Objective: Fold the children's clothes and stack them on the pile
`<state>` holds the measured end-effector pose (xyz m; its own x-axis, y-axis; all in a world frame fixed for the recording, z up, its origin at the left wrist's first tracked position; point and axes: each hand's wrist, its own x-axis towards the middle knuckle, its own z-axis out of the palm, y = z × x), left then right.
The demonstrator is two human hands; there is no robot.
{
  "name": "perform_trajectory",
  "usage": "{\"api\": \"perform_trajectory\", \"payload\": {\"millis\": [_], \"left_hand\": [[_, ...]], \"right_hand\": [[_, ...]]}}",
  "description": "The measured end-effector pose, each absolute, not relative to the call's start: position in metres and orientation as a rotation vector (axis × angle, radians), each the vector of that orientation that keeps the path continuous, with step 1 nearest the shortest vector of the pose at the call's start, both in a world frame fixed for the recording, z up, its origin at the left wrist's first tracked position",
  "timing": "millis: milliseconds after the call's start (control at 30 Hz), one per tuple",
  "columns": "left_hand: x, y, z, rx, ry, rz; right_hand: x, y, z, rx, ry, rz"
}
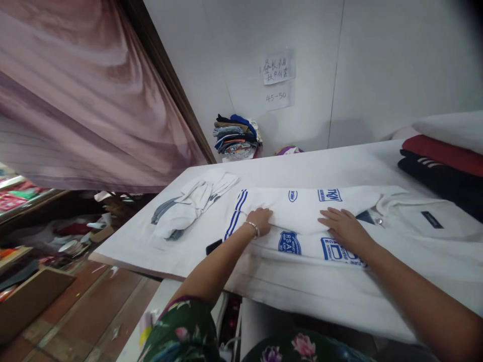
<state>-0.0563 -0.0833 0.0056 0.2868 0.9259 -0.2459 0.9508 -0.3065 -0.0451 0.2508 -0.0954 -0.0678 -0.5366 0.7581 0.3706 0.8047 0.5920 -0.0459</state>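
Observation:
A white long shirt with blue printed lettering, badges and blue stripes at its left end lies spread on the table, one part folded over along its length. Its collar and a dark label are at the right. My left hand, with a bracelet at the wrist, rests on the fabric near the stripes, fingers extended along the cloth. Farther right, my right hand lies flat on the shirt with fingers spread, between the upper and lower prints. Neither hand visibly grips the cloth.
On the white table, a crumpled white-and-grey garment lies at left. A pile of folded clothes stands at the back; red and dark garments are stacked at right. A dark object sits by the front edge. A pink curtain hangs left.

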Motion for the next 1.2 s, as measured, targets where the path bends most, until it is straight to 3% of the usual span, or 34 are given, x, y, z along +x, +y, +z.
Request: {"api": "perform_trajectory", "payload": {"millis": [167, 267, 433, 700, 1067, 1200], "left_hand": [[-0.081, -0.048, 0.018, 2.34, 1.885, -0.169], [-0.092, -0.03, 0.003, 2.247, 2.145, -0.231], [-0.103, -0.019, -0.022, 2.14, 2.18, -0.272], [-0.086, -0.023, 0.0, 2.233, 2.304, -0.229], [-0.054, -0.031, -0.037, 2.377, 2.015, -0.221], [-0.056, -0.03, -0.037, 2.369, 2.02, -0.211]], "right_hand": [[0.249, -0.097, -0.067, -1.261, -2.461, -0.182], [0.248, -0.099, -0.065, -1.27, -2.46, -0.153], [0.246, -0.104, -0.06, -1.302, -2.457, -0.057], [0.242, -0.112, -0.037, -1.403, -2.336, 0.119], [0.247, -0.107, -0.03, -1.465, -2.251, 0.489], [0.267, -0.09, -0.016, -1.609, -2.08, 0.335]]}}
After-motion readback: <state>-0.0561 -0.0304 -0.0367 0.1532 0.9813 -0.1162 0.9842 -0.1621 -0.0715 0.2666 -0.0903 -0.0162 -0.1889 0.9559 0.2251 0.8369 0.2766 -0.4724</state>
